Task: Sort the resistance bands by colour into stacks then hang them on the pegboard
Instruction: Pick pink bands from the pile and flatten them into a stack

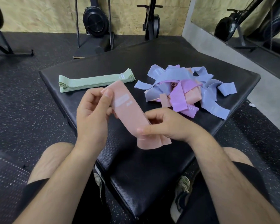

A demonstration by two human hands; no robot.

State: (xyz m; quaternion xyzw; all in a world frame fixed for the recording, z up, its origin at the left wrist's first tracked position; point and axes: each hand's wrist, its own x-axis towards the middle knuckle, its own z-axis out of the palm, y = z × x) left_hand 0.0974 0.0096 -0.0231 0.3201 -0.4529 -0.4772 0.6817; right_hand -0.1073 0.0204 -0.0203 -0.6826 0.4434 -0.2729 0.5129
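Both my hands hold one pink resistance band [131, 113] flat above the black padded bench [152, 167]. My left hand [91, 113] pinches its upper end between thumb and fingers. My right hand [165, 125] grips its lower end, which curls out below the palm. A neat stack of green bands [95, 81] lies on the far left of the bench. On the right is a loose heap of mixed bands [186, 89], blue, purple and pink tangled together. No pegboard is in view.
The bench sits on a speckled black rubber floor [23, 102]. Exercise machines [95, 21] stand against the plywood wall behind, and a mirror [249, 21] is on the right. My knees and shoes show at the bench's near end.
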